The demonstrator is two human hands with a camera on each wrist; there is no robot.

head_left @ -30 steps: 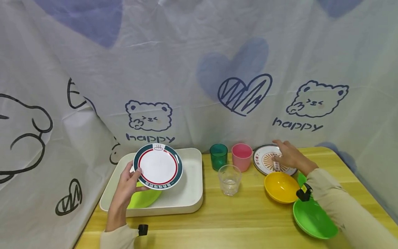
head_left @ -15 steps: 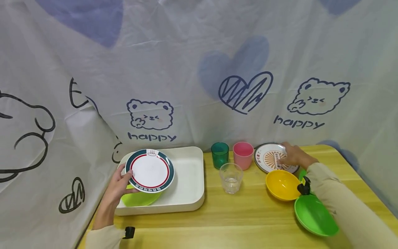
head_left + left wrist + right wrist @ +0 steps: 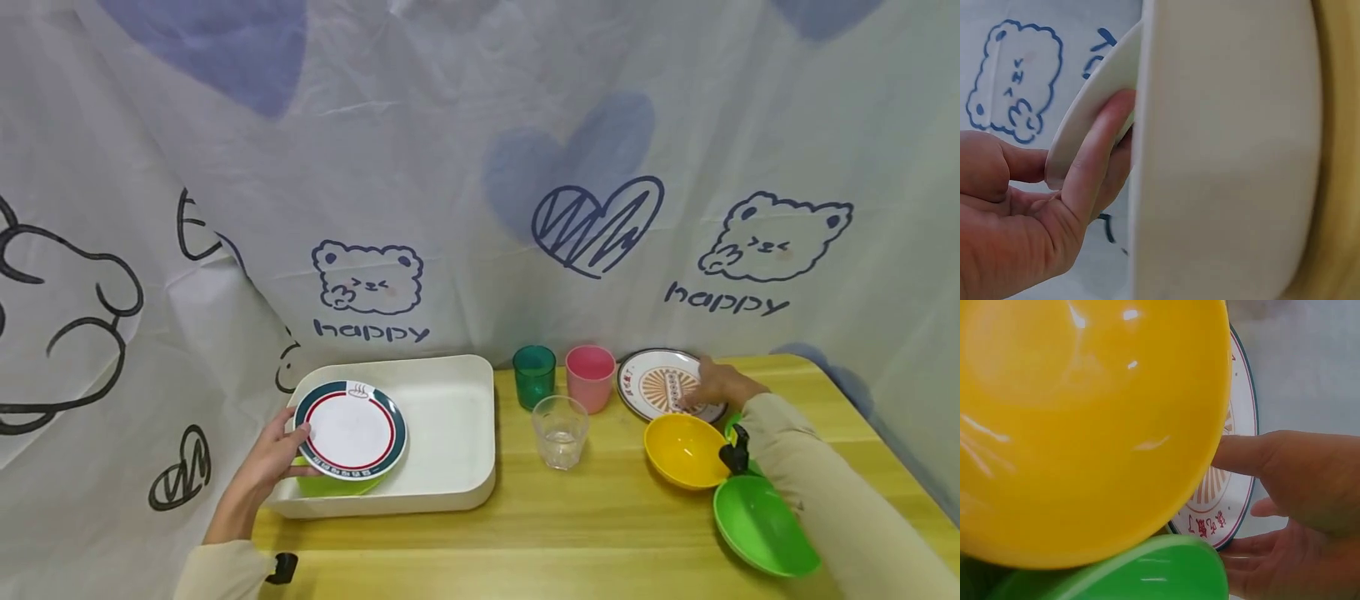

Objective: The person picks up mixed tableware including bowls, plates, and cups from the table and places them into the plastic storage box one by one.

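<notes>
The person's left hand (image 3: pixel 273 454) grips a white plate with a dark green rim (image 3: pixel 349 433) by its near left edge, thumb on the upper face and fingers beneath. That plate is over the left part of the white tray (image 3: pixel 450 433), partly covering a lime-green dish (image 3: pixel 330 487) inside it; I can't tell whether plate and dish touch.

Over at the back right, the right hand (image 3: pixel 722 385) is at the patterned plate (image 3: pixel 652 382), which lies by the hanging cloth (image 3: pixel 465 167). The thumb reaches across its face and the other fingers are spread around the rim; whether they are pinching it, I can't tell.

The yellow bowl (image 3: pixel 684 454) sits just in front of that plate, with the green bowl (image 3: pixel 761 529) nearer the person, beside the right sleeve (image 3: pixel 832 492). Between tray and plate stand a teal cup (image 3: pixel 534 379), a pink cup (image 3: pixel 590 382) and, in front of them, a clear cup (image 3: pixel 561 437), all upright on the wooden table (image 3: pixel 487 558).
</notes>
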